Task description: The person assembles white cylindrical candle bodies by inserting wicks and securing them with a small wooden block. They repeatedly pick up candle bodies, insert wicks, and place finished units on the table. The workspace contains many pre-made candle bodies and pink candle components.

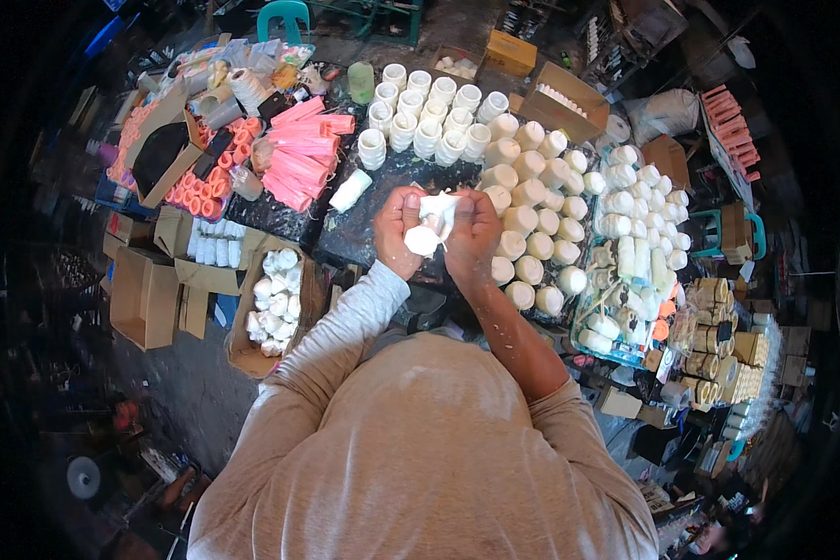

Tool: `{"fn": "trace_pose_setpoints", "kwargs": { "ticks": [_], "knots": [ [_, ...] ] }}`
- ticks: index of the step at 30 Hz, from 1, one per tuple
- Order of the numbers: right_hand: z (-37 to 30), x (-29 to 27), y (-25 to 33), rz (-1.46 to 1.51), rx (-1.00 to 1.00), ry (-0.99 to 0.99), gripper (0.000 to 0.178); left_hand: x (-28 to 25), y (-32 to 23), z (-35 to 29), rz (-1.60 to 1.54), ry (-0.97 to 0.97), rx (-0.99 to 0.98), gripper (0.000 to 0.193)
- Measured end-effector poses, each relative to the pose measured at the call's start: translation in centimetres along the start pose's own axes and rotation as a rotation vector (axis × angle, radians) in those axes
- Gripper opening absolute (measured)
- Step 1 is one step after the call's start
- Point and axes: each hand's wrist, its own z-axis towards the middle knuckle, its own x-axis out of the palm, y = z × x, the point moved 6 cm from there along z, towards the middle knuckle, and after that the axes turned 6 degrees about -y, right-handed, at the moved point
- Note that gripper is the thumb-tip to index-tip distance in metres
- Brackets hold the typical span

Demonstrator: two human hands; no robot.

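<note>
Both my hands are closed on a white piece [438, 211] that looks like a thin, soft wrap; its exact kind I cannot make out. My left hand [399, 231] pinches its left side and my right hand [474, 235] its right side. At its lower end shows a pale, flat, roundish face [422, 241], close to my left fingers. Just left of my hands a white wrapped roll [350, 190] lies on the dark table [343, 224]. Rows of cream cylinders [529, 166] stand right beside my right hand. Beyond my hands are stacked white ribbed cups [434, 109].
Pink tubes [299, 159] are heaped at the left, near an open cardboard box [168, 145]. Another carton [275, 313] of white bundles stands by my left forearm. On the right, a tray holds wrapped white rolls [635, 261]. A teal chair [284, 17] is at the far side.
</note>
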Motion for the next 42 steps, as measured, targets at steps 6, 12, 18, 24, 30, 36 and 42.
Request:
{"fn": "trace_pose_setpoints", "kwargs": {
  "ticks": [6, 12, 18, 24, 30, 36, 42],
  "knots": [
    [0.7, 0.2, -1.2, -0.205, -0.006, 0.007, 0.025, -0.7, 2.3, -1.4, 0.044, 0.093, -0.105, 0.039],
    [-0.6, 2.5, -1.3, -0.111, 0.015, 0.224, 0.026, -2.5, 2.9, -0.9, -0.166, 0.115, -0.243, 0.052],
    [-2.3, 4.3, -1.3, 0.2, 0.204, 0.282, 0.035, -4.1, 0.4, 0.5, -0.007, -0.025, -0.036, 0.038],
    [-0.7, 6.4, -3.4, 0.255, 0.214, 0.151, 0.03, -4.3, 0.1, 2.7, 0.001, -0.057, -0.065, 0.038],
    [0.2, 7.4, -6.7, 0.382, 0.421, 0.05, 0.028, -3.8, 1.5, 4.3, -0.497, -0.092, -0.394, 0.031],
    [1.1, 8.2, -9.2, 0.398, 0.436, 0.036, 0.029, -4.1, 3.8, 5.5, -0.699, -0.053, -0.546, 0.033],
    [0.9, 11.0, -11.9, 0.488, 0.617, 0.179, 0.026, -6.2, 6.7, 7.8, -0.531, -0.044, -0.454, 0.036]
  ]
}}
